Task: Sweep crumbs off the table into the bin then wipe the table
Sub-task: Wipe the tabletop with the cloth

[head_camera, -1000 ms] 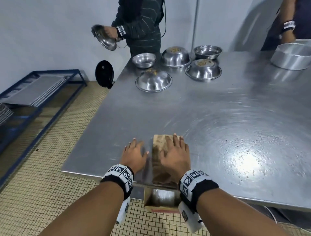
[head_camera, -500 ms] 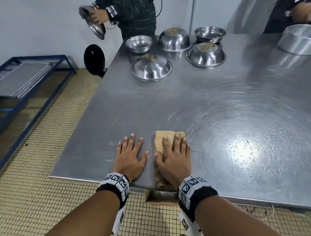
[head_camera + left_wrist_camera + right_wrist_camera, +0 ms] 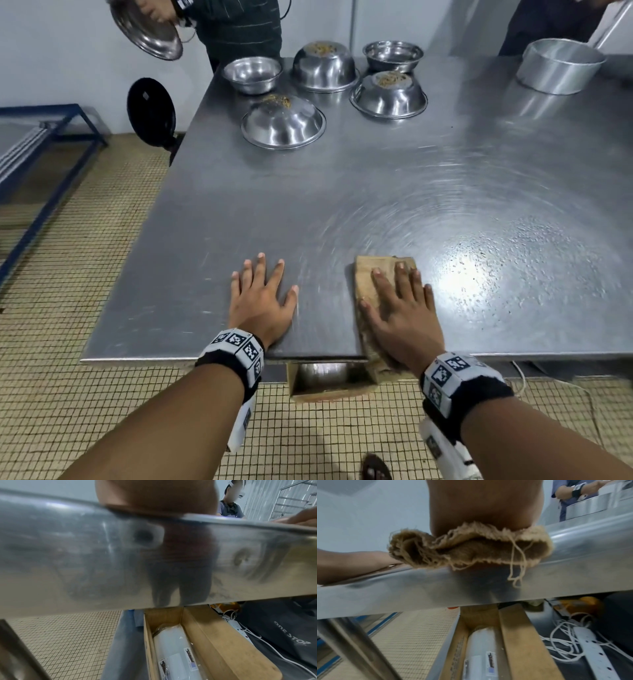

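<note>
My right hand (image 3: pixel 404 308) lies flat, fingers straight, pressing a brown frayed cloth (image 3: pixel 368 274) onto the steel table (image 3: pixel 308 212) near its front edge. The cloth (image 3: pixel 471 547) hangs a little over that edge under my right palm (image 3: pixel 484 500). My left hand (image 3: pixel 260 301) rests flat and empty on the bare steel to the cloth's left; the left wrist view shows only its heel (image 3: pixel 154 496) on the rim. An open cardboard box (image 3: pixel 325 380) sits on the floor under the edge between my hands, with a white roll (image 3: pixel 173 649) inside. Fine specks dot the shiny patch (image 3: pixel 486 274) right of the cloth.
Several steel bowls stand at the far side, some upturned with crumbs on top (image 3: pixel 282 120). A person (image 3: pixel 236 27) at the far left holds another bowl (image 3: pixel 147 31). A round pan (image 3: pixel 558 65) sits far right. Power strip and cables (image 3: pixel 590 642) lie under the table. A blue rack (image 3: pixel 44 137) stands left.
My right hand has slid the cloth to the right along the front edge, widening the gap to my left hand. The person opposite has lifted the bowl higher.
</note>
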### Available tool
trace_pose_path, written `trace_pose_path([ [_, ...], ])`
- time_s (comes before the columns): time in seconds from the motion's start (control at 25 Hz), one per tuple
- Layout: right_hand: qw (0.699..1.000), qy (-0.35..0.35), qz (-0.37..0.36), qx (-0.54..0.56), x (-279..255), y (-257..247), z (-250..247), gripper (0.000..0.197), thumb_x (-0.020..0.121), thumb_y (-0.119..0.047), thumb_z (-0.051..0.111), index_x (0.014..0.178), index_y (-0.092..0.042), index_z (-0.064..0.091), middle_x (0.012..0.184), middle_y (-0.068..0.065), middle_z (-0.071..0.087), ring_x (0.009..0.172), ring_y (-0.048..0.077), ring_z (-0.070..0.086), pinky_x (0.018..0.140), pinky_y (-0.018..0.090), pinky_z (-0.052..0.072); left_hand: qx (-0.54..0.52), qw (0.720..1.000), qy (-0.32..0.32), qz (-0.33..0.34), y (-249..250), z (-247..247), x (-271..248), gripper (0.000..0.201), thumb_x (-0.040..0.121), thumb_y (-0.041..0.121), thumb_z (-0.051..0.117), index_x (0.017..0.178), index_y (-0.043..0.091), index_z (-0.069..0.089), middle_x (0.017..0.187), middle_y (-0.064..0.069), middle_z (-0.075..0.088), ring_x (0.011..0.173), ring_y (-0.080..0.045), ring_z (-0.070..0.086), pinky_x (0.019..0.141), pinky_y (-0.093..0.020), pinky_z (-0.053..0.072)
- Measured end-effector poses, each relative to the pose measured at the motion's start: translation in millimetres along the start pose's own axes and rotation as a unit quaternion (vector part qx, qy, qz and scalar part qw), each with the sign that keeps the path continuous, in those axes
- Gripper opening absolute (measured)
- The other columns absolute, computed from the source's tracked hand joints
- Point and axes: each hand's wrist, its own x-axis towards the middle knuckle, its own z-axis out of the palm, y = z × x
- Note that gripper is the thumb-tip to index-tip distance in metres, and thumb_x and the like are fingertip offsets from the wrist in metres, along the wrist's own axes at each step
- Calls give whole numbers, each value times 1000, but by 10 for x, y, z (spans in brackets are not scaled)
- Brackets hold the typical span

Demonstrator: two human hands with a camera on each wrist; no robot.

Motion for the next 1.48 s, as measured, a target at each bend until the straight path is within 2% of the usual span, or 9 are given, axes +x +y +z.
trace_pose_path([
  [0.28, 998, 2, 64, -5, 373, 686, -236, 68, 93, -62, 25, 152, -38, 0, 161, 9, -14, 147, 29, -15, 119, 46, -7, 1, 1000, -1, -21, 149, -13, 75, 70, 87, 58, 21, 153, 33, 22, 164, -4, 8, 149, -31, 3, 120, -49, -3],
  [0.48, 997, 11, 71, -9, 623, 741, -251, 71, 90, -64, 20, 153, -35, 4, 161, 13, -10, 147, 32, -13, 119, 45, -8, -31, 999, 17, 26, 960, 62, 253, 65, 91, 56, 27, 151, 33, 28, 163, -3, 9, 150, -27, 3, 120, -44, -4],
  [0.6, 998, 13, 54, 3, 585, 792, -248, 73, 89, -66, 19, 153, -35, 3, 161, 12, -11, 147, 30, -14, 119, 45, -8, -41, 998, 9, 45, 1542, 200, 256, 58, 96, 52, 34, 151, 34, 28, 163, -2, 8, 150, -25, 1, 121, -43, -5],
  [0.72, 1000, 16, 22, 9, 421, 926, -266, 72, 90, -66, 19, 153, -35, 2, 161, 11, -11, 147, 28, -15, 119, 44, -8, -18, 999, -3, 40, 1795, 337, 191, 58, 97, 52, 30, 152, 34, 25, 164, -2, 7, 150, -26, 0, 120, -46, -5],
  [0.92, 1000, 12, 3, 5, 103, 1411, -339, 71, 90, -67, 19, 152, -37, 0, 160, 8, -13, 147, 25, -17, 120, 43, -7, -9, 1000, 0, 30, 1793, 361, 169, 59, 97, 55, 25, 153, 35, 21, 164, 1, 5, 150, -25, 1, 121, -44, -4],
  [1.04, 999, 18, 28, 2, 50, 1829, -445, 70, 91, -66, 20, 152, -37, 1, 161, 8, -13, 147, 24, -17, 120, 42, -6, -4, 1000, 11, 25, 1815, 390, 172, 59, 97, 54, 27, 152, 35, 22, 164, 0, 8, 150, -25, 4, 121, -44, -1],
  [1.2, 998, 19, 67, 2, 207, 2201, -583, 71, 91, -65, 22, 153, -36, 4, 161, 8, -11, 147, 25, -15, 120, 43, -7, 0, 1000, 4, 18, 1827, 384, 189, 59, 97, 54, 27, 153, 37, 17, 164, 2, 3, 150, -24, 0, 121, -44, -3],
  [1.36, 995, 32, 97, 4, 546, 2096, -587, 76, 88, -70, 21, 153, -33, 6, 161, 16, -6, 147, 33, -11, 119, 47, -6, 3, 1000, -2, 15, 1836, 387, 206, 60, 97, 55, 26, 153, 39, 12, 164, 3, 0, 150, -23, -4, 121, -44, -6],
  [1.48, 996, 39, 82, -3, 671, 1846, -526, 85, 84, -77, 18, 153, -30, 4, 159, 21, -5, 147, 38, -8, 119, 49, -5, -2, 1000, -1, 15, 1833, 382, 206, 61, 97, 55, 26, 153, 39, 13, 164, 3, 0, 150, -23, -4, 120, -45, -7],
])
